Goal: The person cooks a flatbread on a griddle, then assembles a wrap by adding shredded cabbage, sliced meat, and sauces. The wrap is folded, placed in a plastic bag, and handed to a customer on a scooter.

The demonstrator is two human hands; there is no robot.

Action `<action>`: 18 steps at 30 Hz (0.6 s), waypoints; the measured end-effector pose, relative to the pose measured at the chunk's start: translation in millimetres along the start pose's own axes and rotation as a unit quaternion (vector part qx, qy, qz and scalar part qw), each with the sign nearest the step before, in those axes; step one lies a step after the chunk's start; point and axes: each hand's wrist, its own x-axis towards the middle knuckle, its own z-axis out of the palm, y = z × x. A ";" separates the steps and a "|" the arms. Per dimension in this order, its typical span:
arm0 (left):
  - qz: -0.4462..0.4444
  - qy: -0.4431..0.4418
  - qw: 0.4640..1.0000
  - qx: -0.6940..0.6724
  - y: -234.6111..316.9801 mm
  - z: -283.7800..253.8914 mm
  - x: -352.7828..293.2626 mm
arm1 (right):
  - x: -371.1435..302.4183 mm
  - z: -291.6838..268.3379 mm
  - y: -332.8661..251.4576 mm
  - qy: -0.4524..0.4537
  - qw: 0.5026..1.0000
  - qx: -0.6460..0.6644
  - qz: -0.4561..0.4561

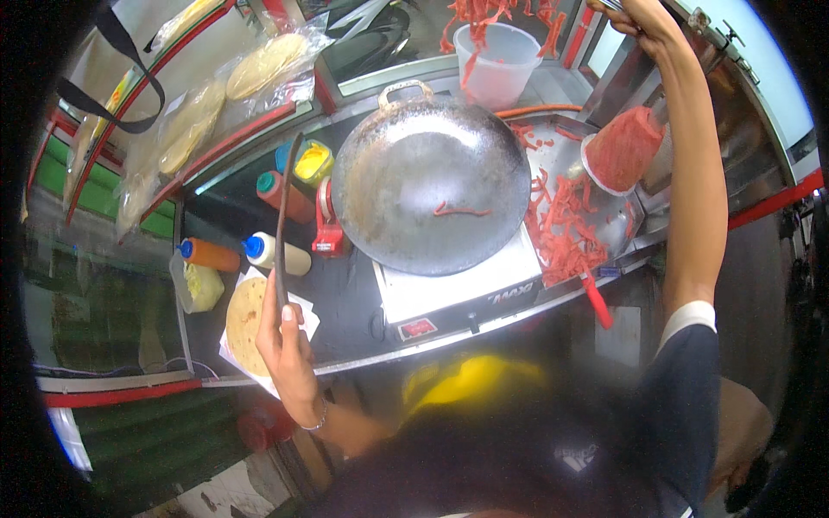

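Note:
My left hand (pixel 292 350) is closed around a long, thin, dark tool (pixel 287 211); its kind is unclear. Below that hand lies a flatbread (pixel 247 324) on white paper. Raised at the top right, my right hand (pixel 643 22) grips a shiny metal thing (pixel 611 4), mostly cut off by the picture's edge. A large wok (pixel 414 164) rests on a gas stove (pixel 466 298), with one reddish strip (pixel 460 211) in it. To its right, red meat strips (pixel 566 229) cover a metal tray (pixel 542 164), and a red handle (pixel 596 300) sticks out over the front edge.
A cone of red meat (pixel 626 151) stands at the right. Behind the wok, red strips (pixel 492 17) hang over a white bucket (pixel 496 69). Several squeeze bottles (pixel 276 253) and a tub of pale shreds (pixel 199 287) stand left. Bagged flatbreads (pixel 266 65) lie on a shelf.

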 end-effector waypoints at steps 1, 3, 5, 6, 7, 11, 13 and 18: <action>-0.014 -0.001 1.000 -0.003 3.1 2.6 0.7 | 17.2 -1.2 -1.4 0.009 0.999 -0.032 -0.013; -0.042 -0.003 0.999 -0.009 11.5 6.9 0.9 | 54.5 -1.3 3.4 0.016 0.992 -0.126 -0.024; -0.084 -0.005 0.996 0.006 22.3 7.5 -1.1 | 90.3 2.2 19.6 0.073 0.960 -0.269 -0.033; -0.052 -0.024 0.998 -0.025 26.6 7.7 -2.1 | 109.8 7.1 28.4 0.026 0.953 -0.299 -0.045; -0.077 -0.026 0.996 -0.047 29.7 7.9 -2.8 | 127.2 13.9 39.1 -0.021 0.942 -0.329 -0.056; -0.107 0.017 0.991 -0.079 25.5 11.8 -8.8 | 176.9 87.3 104.9 -0.105 0.818 -0.565 0.005; -0.124 0.028 0.986 -0.104 17.0 12.0 -12.9 | 174.2 112.2 145.2 -0.178 0.754 -0.632 -0.020; -0.146 0.046 0.977 -0.150 3.6 9.3 -18.3 | 181.9 126.8 155.1 -0.196 0.642 -0.733 -0.109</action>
